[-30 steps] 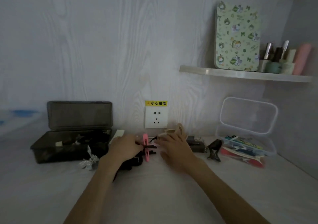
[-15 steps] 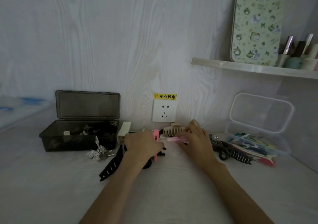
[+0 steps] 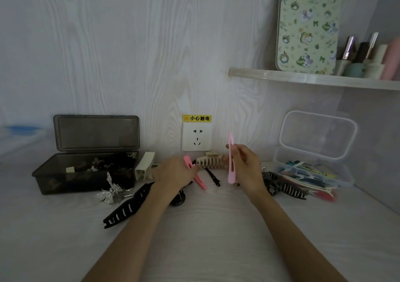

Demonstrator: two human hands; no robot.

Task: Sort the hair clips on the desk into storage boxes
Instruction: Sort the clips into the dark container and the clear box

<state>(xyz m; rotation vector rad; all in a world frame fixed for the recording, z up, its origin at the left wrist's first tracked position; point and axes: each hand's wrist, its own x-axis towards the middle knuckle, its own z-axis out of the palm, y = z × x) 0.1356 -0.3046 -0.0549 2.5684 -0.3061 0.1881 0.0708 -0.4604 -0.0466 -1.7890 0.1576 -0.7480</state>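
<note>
Lifted off the desk (image 3: 205, 234), your right hand (image 3: 246, 169) now pinches one pink clip (image 3: 231, 158) upright to carry toward the clear box (image 3: 346, 173), while your left hand (image 3: 175, 173) grips another pink clip (image 3: 194, 174)

Probably a home bedroom: cosmetics shelf (image 3: 313, 79), wall socket (image 3: 196, 136).

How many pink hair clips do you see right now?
2. One pink clip is held upright in the right hand; the other pink clip is under the left hand on the desk. More may be hidden.
</note>
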